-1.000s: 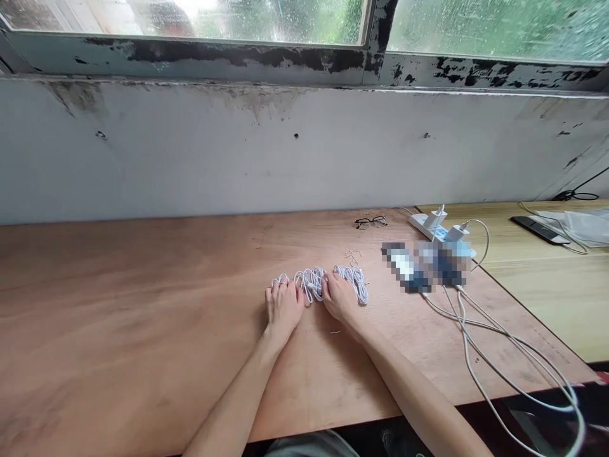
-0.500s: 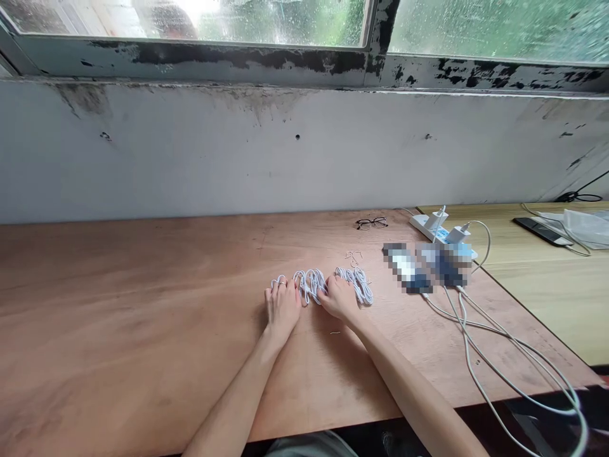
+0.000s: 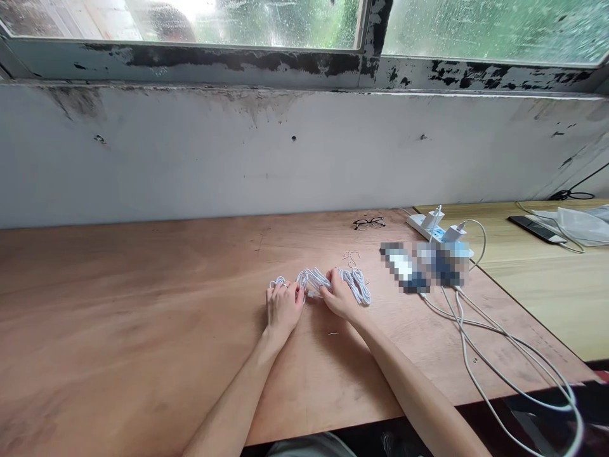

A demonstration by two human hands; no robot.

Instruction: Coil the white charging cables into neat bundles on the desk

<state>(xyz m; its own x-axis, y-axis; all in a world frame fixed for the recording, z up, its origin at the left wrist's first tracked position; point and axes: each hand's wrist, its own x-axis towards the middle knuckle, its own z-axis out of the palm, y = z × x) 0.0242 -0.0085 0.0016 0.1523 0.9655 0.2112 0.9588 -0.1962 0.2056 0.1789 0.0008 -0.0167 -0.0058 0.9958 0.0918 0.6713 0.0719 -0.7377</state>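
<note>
Tan plywood tabletop (image 3: 143, 317) here: thin looped white cable (image 3: 314, 280) lies sideways across it, between my left hand (image 3: 284, 311) and right hand (image 3: 339, 295), fingers curled onto the loops.

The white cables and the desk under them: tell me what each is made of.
The white cables look like soft plastic or rubber, with a smooth sheen and loose bends. The desk looks like bare plywood, with matte, visible wood grain.

bare forearms (image 3: 233, 393), a thin ring (image 3: 284, 285) on the left hand (image 3: 284, 311), grey clothing (image 3: 309, 448) below
</note>
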